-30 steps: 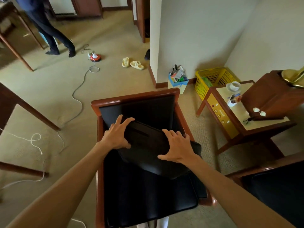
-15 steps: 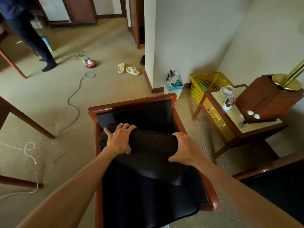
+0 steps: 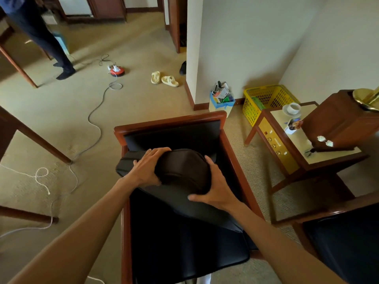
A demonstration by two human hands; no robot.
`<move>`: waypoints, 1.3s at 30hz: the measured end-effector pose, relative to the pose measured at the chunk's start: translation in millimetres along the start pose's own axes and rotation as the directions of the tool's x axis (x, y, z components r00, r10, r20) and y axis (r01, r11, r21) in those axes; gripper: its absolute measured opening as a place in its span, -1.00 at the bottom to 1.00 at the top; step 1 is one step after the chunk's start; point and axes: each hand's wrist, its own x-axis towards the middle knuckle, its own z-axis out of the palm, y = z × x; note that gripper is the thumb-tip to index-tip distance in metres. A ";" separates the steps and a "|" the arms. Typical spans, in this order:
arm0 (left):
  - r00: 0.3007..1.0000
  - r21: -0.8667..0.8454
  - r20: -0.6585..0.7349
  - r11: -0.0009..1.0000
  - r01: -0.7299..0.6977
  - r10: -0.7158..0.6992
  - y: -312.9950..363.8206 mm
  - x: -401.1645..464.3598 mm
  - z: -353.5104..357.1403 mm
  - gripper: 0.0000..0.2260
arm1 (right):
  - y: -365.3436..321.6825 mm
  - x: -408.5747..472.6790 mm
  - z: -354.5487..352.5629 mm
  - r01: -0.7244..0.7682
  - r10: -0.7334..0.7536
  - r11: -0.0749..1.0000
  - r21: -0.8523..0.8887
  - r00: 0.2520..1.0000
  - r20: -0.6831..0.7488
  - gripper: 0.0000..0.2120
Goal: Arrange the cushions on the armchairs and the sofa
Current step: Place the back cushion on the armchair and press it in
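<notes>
Cushion bunched against armchair back, above seat. We clamp left hand and right hand round its folded bulge. Risk, we judge: springs back, sits crooked once grip loosens.

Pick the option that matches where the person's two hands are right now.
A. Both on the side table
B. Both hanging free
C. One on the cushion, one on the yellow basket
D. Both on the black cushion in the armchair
D: the left hand and right hand each grip the bunched black cushion over the seat of the wooden armchair.
</notes>
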 end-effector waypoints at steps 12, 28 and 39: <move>0.965 0.116 0.017 0.958 -0.262 0.262 33.2 65.1 -48.4 -0.10 | 41.4 -12.0 6.8 -0.281 0.261 0.942 -0.184 0.957 -0.123 -0.27; 0.940 0.411 0.222 0.899 0.153 -0.261 -45.8 6.6 68.2 0.03 | 36.7 46.2 62.5 0.052 0.091 0.826 -0.561 0.970 0.225 -0.30; 0.983 0.530 0.136 0.847 0.034 -0.124 -37.5 42.4 122.6 -0.02 | 96.1 24.0 28.2 0.105 0.066 0.614 -0.783 0.981 0.183 0.13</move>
